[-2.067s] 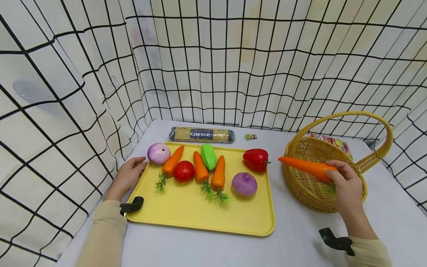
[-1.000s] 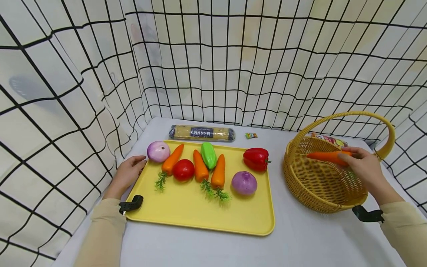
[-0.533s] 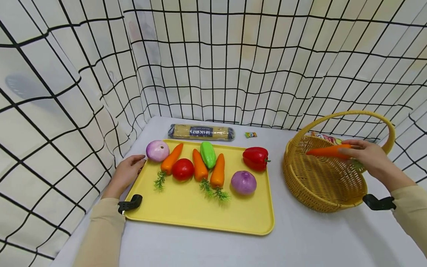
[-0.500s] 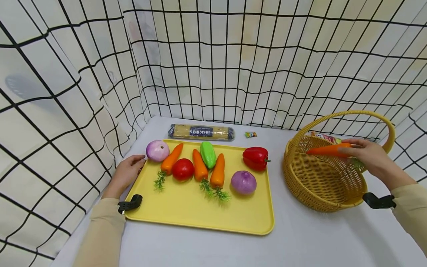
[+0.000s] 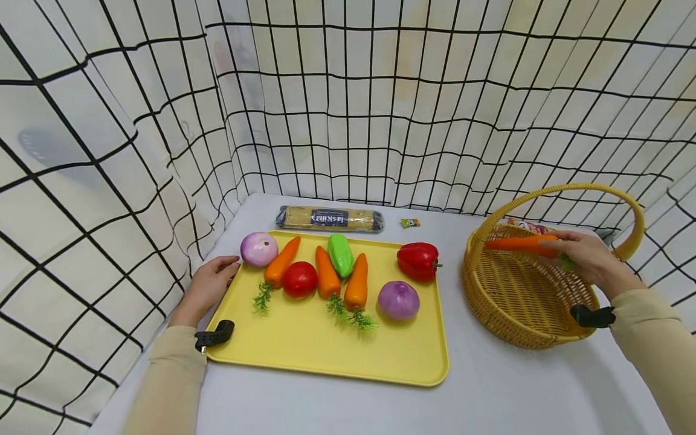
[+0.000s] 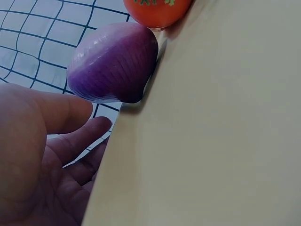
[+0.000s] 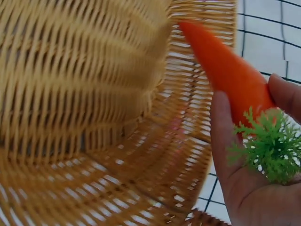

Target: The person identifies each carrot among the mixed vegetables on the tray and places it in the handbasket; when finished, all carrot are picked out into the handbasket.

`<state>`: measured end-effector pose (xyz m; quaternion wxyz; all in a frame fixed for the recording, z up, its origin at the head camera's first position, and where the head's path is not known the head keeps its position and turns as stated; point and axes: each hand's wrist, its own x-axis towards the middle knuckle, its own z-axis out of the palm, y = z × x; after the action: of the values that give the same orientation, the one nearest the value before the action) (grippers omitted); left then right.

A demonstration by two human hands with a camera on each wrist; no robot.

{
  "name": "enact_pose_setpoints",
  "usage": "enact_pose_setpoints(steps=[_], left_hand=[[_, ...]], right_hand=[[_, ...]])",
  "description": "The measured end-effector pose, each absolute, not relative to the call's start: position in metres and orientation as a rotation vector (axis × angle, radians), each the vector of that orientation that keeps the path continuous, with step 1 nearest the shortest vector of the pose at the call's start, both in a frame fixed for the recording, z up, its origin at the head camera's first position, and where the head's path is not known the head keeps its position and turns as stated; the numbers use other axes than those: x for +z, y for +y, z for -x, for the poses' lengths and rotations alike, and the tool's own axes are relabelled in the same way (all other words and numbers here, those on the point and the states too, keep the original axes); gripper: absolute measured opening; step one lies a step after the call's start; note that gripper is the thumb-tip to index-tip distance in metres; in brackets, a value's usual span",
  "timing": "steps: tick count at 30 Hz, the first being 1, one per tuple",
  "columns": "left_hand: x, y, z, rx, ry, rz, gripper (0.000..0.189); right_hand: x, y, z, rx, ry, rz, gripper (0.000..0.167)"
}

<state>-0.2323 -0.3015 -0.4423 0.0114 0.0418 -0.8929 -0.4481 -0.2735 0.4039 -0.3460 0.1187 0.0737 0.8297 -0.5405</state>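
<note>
My right hand [image 5: 584,254] pinches an orange toy carrot [image 5: 519,243] by its thick end, over the back of the wicker basket [image 5: 502,320]. In the right wrist view the carrot's green leafy top [image 7: 270,146] lies by the palm and its tip points at the basket's inner wall [image 7: 188,70]. My left hand [image 5: 209,287] rests at the left edge of the yellow tray [image 5: 326,347], its fingers relaxed and holding nothing. Just beyond those fingers sits a purple onion [image 6: 115,63] on the tray's corner.
On the tray lie several carrots [image 5: 356,284], a tomato [image 5: 299,280], a green vegetable [image 5: 340,255], a red bell pepper [image 5: 417,261] and a second onion [image 5: 399,300]. Behind it are a pasta packet [image 5: 328,219] and a small sachet [image 5: 410,223]. The basket's handle [image 5: 571,187] arches high.
My right hand has carried the carrot from the basket's front-left side to its back, then slightly left over the last half second. The left hand has stayed at the tray's edge.
</note>
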Motion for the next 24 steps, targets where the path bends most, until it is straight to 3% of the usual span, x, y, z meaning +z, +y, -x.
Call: enact_pose_setpoints(steps=[5, 13, 20, 24], left_hand=[[-0.440, -0.301, 0.231, -1.372, -2.798, -0.125, 0.052], [-0.440, -0.302, 0.230, -1.386, -2.798, -0.146, 0.052], [-0.442, -0.302, 0.232, -1.387, -2.795, -0.135, 0.051], [-0.441, -0.301, 0.232, -1.380, -2.796, -0.133, 0.051]], right_hand=[[-0.361, 0.405, 0.273, -1.388, 2.578, -0.244, 0.078], [-0.366, 0.401, 0.274, -1.342, 2.598, -0.266, 0.071], [-0.372, 0.403, 0.273, -1.152, 2.710, -0.234, 0.080], [-0.372, 0.403, 0.272, -1.144, 2.763, -0.222, 0.076]])
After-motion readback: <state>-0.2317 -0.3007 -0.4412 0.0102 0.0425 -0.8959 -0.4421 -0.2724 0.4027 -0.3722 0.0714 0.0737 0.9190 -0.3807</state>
